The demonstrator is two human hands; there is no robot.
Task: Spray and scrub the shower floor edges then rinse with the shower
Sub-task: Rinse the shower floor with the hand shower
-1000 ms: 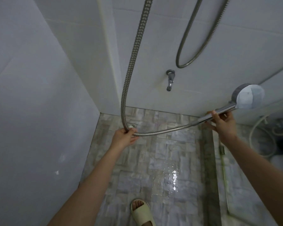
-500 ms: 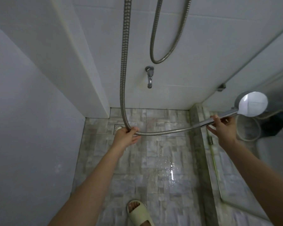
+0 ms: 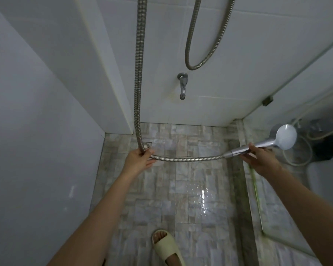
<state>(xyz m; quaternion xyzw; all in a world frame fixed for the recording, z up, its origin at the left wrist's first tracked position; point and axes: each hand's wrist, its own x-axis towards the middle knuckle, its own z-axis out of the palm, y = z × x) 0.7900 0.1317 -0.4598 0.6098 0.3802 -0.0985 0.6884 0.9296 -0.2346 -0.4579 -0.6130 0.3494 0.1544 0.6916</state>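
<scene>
My right hand [image 3: 259, 159] grips the handle of the chrome shower head [image 3: 284, 136], holding it level at the right with its face turned toward me. My left hand [image 3: 138, 160] is closed around the ribbed metal hose [image 3: 137, 77] where it bends from vertical to horizontal. The hose runs from my left hand across to the handle. Below lies the wet stone-patterned shower floor [image 3: 181, 189], with a shiny wet patch near its middle. No water comes from the head.
A wall tap [image 3: 182, 85] sticks out of the white tiled back wall, with a second hose loop [image 3: 204, 60] above it. A floor drain [image 3: 147, 145] sits behind my left hand. A dark raised curb [image 3: 238, 189] and glass panel bound the right side. My slippered foot [image 3: 166, 246] stands at the bottom.
The view has tilted and shifted, showing more floor and the right curb. The shower head has dropped a little lower. Both hands keep their grips.
</scene>
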